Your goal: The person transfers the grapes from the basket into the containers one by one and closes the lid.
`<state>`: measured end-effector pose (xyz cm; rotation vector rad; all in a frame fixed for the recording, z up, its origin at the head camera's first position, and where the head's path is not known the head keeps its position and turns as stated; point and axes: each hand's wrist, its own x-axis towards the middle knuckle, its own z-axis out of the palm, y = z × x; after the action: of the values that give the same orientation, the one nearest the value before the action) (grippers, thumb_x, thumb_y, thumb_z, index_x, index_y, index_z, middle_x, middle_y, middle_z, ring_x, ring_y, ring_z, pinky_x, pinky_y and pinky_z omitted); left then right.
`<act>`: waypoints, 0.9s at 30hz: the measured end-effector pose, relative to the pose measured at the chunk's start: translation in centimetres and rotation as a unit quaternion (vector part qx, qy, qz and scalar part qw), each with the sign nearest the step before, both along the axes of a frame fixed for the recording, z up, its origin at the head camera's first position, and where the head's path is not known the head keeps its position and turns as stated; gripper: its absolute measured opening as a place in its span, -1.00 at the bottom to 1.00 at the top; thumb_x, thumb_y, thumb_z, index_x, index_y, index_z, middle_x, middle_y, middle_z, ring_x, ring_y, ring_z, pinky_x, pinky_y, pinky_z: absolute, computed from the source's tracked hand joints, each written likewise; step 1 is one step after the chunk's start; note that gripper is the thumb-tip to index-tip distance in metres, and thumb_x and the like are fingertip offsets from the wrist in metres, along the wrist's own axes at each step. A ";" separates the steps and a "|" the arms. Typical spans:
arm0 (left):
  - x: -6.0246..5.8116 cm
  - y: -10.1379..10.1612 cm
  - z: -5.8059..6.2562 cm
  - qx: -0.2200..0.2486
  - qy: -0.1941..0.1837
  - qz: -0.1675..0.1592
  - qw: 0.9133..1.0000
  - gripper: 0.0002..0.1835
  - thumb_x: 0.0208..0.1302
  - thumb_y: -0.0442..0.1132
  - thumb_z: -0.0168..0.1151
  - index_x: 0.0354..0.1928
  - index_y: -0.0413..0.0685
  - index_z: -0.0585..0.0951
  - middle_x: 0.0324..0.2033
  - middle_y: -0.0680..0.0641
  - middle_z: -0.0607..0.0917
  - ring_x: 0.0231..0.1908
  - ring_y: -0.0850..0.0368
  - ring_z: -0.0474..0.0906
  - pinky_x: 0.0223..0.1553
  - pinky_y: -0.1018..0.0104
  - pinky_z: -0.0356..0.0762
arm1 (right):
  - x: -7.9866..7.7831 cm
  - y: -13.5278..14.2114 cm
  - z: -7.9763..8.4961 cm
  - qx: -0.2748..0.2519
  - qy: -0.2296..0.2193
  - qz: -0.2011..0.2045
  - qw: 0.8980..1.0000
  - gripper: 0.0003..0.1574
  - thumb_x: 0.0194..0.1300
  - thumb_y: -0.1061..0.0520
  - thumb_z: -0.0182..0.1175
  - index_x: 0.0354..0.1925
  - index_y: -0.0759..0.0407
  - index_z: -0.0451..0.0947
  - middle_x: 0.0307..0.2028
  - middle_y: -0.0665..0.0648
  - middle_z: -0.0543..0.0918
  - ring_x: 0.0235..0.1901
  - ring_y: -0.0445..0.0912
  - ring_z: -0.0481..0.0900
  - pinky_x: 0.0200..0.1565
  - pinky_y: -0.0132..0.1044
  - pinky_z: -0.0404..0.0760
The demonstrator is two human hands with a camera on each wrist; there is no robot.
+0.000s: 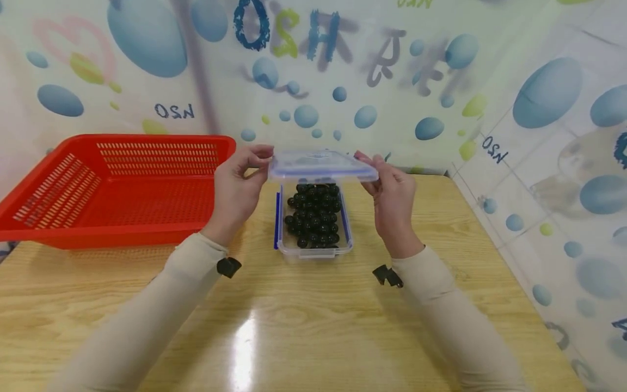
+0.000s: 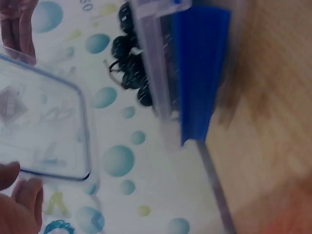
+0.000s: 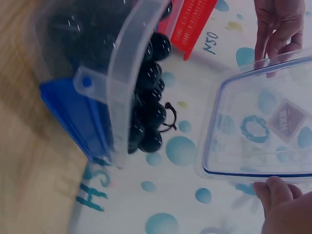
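A clear lid (image 1: 323, 166) with a blue seal is held up by both hands above a clear plastic container. My left hand (image 1: 240, 188) pinches the lid's left edge; my right hand (image 1: 393, 201) pinches its right edge. Below, on the table, stands the container (image 1: 315, 252), with blue side clips (image 2: 200, 73) hanging down. Dark grapes (image 1: 313, 218) fill it, and some bulge over the rim in the right wrist view, with a stem showing. The lid is apart from the container and hides its far end in the head view.
To the left stands a red plastic basket (image 1: 132, 237) with slotted walls, close beside my left forearm. The wooden table (image 1: 303, 326) ends at a wall cover (image 1: 313, 98) printed with blue drops, behind and at the right.
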<state>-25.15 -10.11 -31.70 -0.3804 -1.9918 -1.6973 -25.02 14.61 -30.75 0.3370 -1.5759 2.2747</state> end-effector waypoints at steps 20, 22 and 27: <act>-1.3 1.5 -4.5 -0.154 -0.222 -0.106 0.957 -0.39 0.44 -0.27 0.13 0.44 -0.26 0.22 0.44 -0.12 0.19 0.40 0.03 0.16 0.26 0.19 0.29 | -1.4 1.8 -5.6 0.232 -0.222 0.047 0.946 -0.44 0.38 0.28 0.19 0.29 0.40 0.40 0.23 0.28 0.49 0.22 0.01 0.46 0.15 -0.22 0.48; -1.4 1.4 -4.6 -0.165 -0.230 -0.107 0.953 -0.37 0.42 -0.29 0.15 0.44 -0.27 0.20 0.44 -0.13 0.18 0.39 0.02 0.16 0.26 0.18 0.28 | -1.5 1.6 -6.0 0.246 -0.230 0.044 0.941 -0.46 0.37 0.26 0.21 0.28 0.37 0.42 0.21 0.27 0.52 0.19 0.00 0.49 0.13 -0.23 0.50; -1.7 1.3 -4.6 -0.192 -0.246 -0.100 0.945 -0.35 0.41 -0.27 0.18 0.45 -0.24 0.19 0.45 -0.09 0.16 0.39 0.03 0.16 0.25 0.20 0.30 | -1.9 1.1 -6.3 0.274 -0.235 0.025 0.932 -0.48 0.35 0.24 0.23 0.24 0.36 0.47 0.18 0.27 0.54 0.14 0.01 0.54 0.08 -0.21 0.55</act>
<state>-26.90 -8.78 -36.30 -0.3184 -2.7524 -1.6290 -26.88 15.72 -37.06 -0.0498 -2.4735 2.0000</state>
